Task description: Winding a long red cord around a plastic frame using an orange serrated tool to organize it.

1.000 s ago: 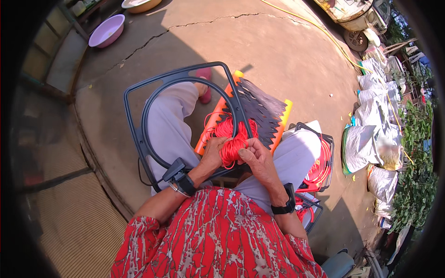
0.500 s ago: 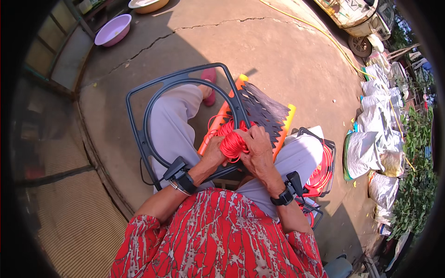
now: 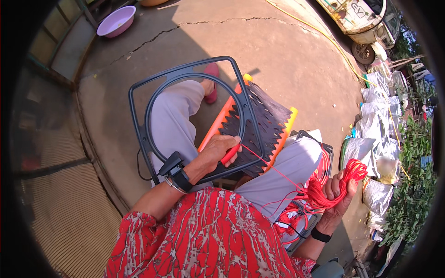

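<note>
A black plastic frame (image 3: 251, 113) with a round ring inside lies across my lap. My left hand (image 3: 218, 149) is closed at the ring's lower right edge, gripping red cord. A thick red piece (image 3: 230, 155) shows under its fingers; I cannot tell whether it is wound cord or a handle. From there a single strand (image 3: 273, 167) runs taut to the right. Out to the right, my right hand (image 3: 340, 192) is wrapped round a looped bundle of red cord (image 3: 354, 170), held up off my knee. Some loose loops hang below it.
Beyond the frame stands an orange-and-yellow tube rack with a slotted black sheet (image 3: 266, 109). More black frames with red cord (image 3: 324, 160) are by my right knee. White sacks (image 3: 371, 125) line the right, near a vehicle (image 3: 354, 16). A pink basin (image 3: 116, 22) sits far left.
My right hand has moved away to the right with the cord bundle, drawing out a strand. My left hand stays by the ring, where both hands held the bundle before.
</note>
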Motion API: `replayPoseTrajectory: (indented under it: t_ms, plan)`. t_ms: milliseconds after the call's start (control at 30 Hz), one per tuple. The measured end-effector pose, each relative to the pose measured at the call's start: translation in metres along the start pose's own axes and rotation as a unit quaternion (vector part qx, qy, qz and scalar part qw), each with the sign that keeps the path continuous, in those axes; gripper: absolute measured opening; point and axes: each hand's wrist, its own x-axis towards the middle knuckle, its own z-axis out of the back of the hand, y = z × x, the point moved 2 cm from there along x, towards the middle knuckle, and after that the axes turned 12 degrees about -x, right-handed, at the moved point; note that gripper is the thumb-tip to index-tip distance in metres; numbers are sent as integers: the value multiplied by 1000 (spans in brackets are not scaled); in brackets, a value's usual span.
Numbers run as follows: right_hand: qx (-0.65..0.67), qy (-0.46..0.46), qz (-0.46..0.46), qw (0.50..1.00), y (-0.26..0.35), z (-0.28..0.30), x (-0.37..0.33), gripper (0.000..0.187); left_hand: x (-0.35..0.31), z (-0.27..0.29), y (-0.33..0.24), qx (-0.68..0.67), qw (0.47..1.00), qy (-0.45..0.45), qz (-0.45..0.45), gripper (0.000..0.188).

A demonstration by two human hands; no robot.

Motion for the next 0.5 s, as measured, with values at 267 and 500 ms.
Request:
replayPoseTrajectory:
  t_ms: [267,500]
  plan:
    - [-42,-179,-19,983,17,36,-6,30,-1,-5,-6,11,999,13,-33,25]
    - [107,-19,64,992,52,-92,65,40,8,-16,39,142,990,-5,6,23]
